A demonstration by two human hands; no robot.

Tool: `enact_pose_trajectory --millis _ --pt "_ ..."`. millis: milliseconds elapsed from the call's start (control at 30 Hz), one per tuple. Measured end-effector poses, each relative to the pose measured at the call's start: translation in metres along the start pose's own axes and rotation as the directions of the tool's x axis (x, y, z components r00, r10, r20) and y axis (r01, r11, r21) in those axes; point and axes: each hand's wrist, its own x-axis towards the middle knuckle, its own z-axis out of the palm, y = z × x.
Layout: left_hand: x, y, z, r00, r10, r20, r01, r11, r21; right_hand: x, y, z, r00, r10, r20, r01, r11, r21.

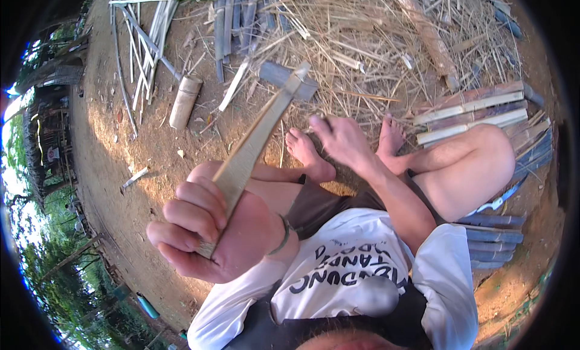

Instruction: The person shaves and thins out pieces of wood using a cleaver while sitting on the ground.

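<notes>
My left hand (226, 226) is raised close to the camera, its fingers wrapped round the flat, pale wooden handle of a hammer (244, 156). The blocky dark grey head sits at the far upper end of the handle, with the handle's tip poking out past it. Above my feet, in front of my lap, my right hand (345, 143) is closed, its fingers bent together near the ground. Whatever it may hold is too small and hidden to name.
A short bamboo section (185, 102) lies at the left, below several thin pale strips (145, 54). Dry shavings (356, 48) cover the ground ahead, with a long log (426, 32) across them. Split bamboo pieces (474, 111) are stacked beside my right knee, more (492, 238) behind it.
</notes>
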Motion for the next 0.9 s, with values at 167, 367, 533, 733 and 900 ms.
enact_pose_trajectory --millis 167,367,533,733,900 --pt "0.015 0.001 -0.009 1.000 0.007 -0.026 -0.006 0.999 0.038 -0.025 -0.025 0.014 0.938 -0.345 0.019 0.344 0.938 0.047" --pt "0.011 -0.002 -0.020 1.000 0.008 -0.001 -0.008 0.998 0.058 0.014 0.057 0.003 0.998 0.038 -0.050 -0.044 0.992 -0.119" --pt "0.012 0.001 -0.010 0.999 -0.011 -0.048 0.012 1.000 0.020 -0.032 -0.021 -0.008 0.981 -0.189 0.055 0.189 0.982 -0.009" --pt "0.006 0.002 -0.008 0.999 -0.039 0.002 0.039 0.999 0.016 -0.001 0.053 0.002 0.983 0.175 -0.062 -0.183 0.972 -0.151" --pt "0.011 -0.002 -0.012 0.999 0.001 -0.053 0.001 1.000 0.030 -0.043 -0.015 0.000 0.987 -0.155 0.040 0.155 0.988 0.010"
